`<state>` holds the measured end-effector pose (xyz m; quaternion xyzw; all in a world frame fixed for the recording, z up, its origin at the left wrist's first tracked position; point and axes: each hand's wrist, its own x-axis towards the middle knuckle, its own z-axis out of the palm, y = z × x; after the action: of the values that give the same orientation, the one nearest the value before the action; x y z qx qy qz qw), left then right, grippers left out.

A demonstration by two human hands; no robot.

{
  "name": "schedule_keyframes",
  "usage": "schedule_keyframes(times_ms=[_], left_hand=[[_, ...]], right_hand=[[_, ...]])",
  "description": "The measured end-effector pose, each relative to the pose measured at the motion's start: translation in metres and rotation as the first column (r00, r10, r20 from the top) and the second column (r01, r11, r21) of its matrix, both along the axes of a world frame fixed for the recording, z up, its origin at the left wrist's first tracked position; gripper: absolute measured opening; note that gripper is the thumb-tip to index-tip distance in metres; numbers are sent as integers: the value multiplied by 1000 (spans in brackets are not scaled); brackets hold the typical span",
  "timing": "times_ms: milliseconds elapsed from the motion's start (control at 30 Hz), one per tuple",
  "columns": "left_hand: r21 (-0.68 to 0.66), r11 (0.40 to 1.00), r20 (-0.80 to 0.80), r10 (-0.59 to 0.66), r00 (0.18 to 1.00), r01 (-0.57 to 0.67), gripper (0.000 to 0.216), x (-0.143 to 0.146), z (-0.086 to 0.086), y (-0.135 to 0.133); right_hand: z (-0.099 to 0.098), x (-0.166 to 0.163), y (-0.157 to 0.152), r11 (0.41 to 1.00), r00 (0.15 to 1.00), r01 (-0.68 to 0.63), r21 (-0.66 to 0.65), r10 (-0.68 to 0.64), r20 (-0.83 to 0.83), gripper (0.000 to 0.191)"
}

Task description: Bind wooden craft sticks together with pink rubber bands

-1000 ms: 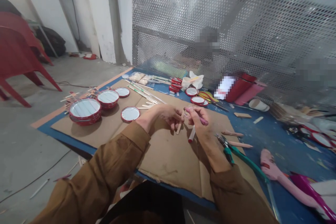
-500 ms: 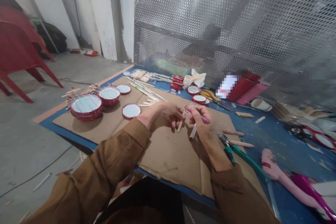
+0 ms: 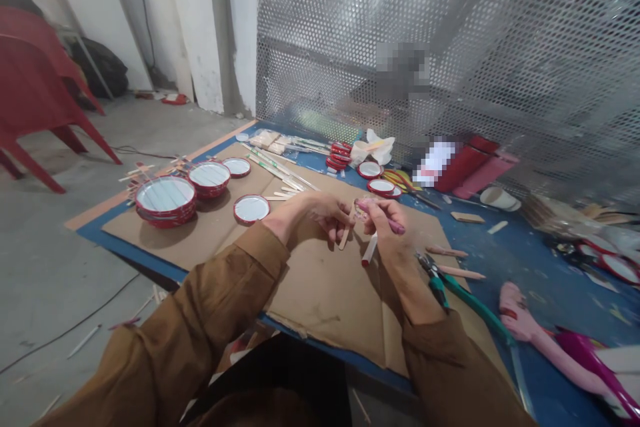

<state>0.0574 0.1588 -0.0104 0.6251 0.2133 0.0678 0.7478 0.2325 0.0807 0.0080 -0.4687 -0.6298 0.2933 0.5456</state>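
Over the cardboard sheet (image 3: 320, 293), my left hand (image 3: 330, 215) pinches a flat wooden craft stick (image 3: 344, 239), its lower end pointing towards me. Close on its right, my right hand (image 3: 393, 243) is closed round a purple-pink pen-like tool (image 3: 396, 226). The tool's front end is near the stick's upper part, among small, mottled, shiny bits I cannot make out. Below the right hand shows a white tube with a red end (image 3: 369, 252); whether the fingers touch it, I cannot tell. Teal-handled pliers (image 3: 436, 280) lie beside my right wrist.
Red-rimmed round lids (image 3: 165, 197) are stacked at the left, with sticks around the edge. More craft sticks (image 3: 287, 191) lie behind my left hand. A pink glue gun (image 3: 517, 313) and paper cup (image 3: 499, 199) are at the right. Perforated metal sheet (image 3: 320, 53) stands behind the blue table.
Almost nothing differs. Both hands keep their grips, with the purple-pink tool and the stick shifted very slightly; the whole view has moved a little.
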Motion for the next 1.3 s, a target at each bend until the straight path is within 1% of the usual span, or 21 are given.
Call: schedule_keyframes(times_ms=[100, 233, 433, 633, 733, 967, 1133, 1300], left_hand=[[11, 999, -15, 42, 999, -42, 48, -1, 2, -1], [13, 999, -15, 30, 999, -30, 43, -1, 1, -1], [10, 1000, 15, 27, 1000, -27, 36, 0, -2, 0], [-10, 1000, -24, 21, 999, -21, 42, 0, -1, -1], [-2, 999, -28, 45, 999, -45, 42, 0, -1, -1], [6, 999, -32, 42, 999, -42, 44, -1, 4, -5], [0, 999, -37, 32, 999, -32, 48, 0, -1, -1], [9, 998, -42, 69, 997, -68, 49, -1, -3, 0]], right_hand=[[0, 0, 0, 1000, 1000, 21, 10, -21, -18, 26], [2, 0, -1, 1000, 999, -19, -6, 19, 30, 26], [6, -1, -3, 994, 992, 108, 8, -107, -63, 27], [4, 0, -3, 997, 997, 82, 3, -82, -2, 34], [3, 1, -1, 997, 997, 75, 9, -75, 4, 35], [0, 1, 1, 998, 998, 57, 15, -57, -5, 34], [-1, 2, 1, 999, 999, 31, 11, -31, -9, 35], [1, 1, 0, 999, 999, 37, 22, -37, -8, 35]])
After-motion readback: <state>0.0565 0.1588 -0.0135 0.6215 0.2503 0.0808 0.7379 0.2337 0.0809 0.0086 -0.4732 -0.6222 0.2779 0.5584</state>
